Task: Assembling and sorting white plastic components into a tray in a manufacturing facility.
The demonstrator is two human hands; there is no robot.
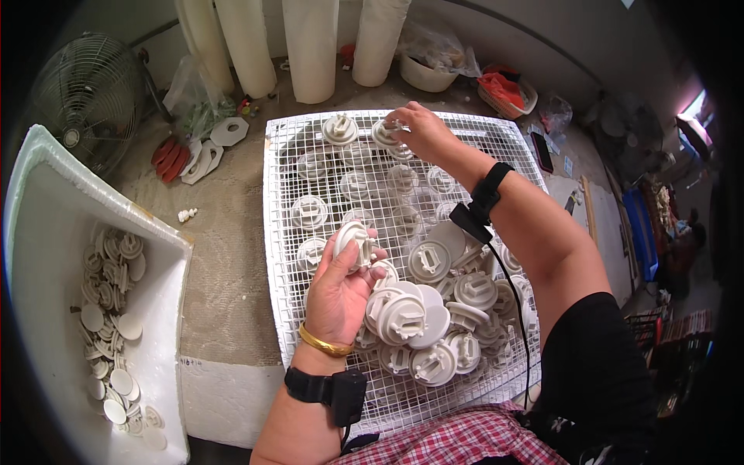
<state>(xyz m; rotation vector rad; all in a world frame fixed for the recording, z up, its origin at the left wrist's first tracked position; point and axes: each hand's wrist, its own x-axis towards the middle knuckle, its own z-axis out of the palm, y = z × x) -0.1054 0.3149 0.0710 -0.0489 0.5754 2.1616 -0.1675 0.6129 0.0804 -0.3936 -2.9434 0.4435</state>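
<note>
My left hand (341, 291) is closed round a white round part (353, 242) with a raised, slotted block on its face, held above the middle of a white wire-mesh rack (325, 380). Stretched out to the rack's far edge, my right hand (428, 133) has its fingers on another round part (383, 133), which lies on or just over the mesh. Beside it to the left sits a similar part (339, 129), block side up. A heap of these parts (408, 318) covers the rack's near right area. More of them show beneath the mesh in rows.
A white foam box (167, 325) with many small white discs stands at the left. Past the rack are tall white rolls (310, 46), a white tub (428, 76) and a basket with red stuff (508, 97). A fan (85, 101) stands far left; a phone (541, 151) lies right.
</note>
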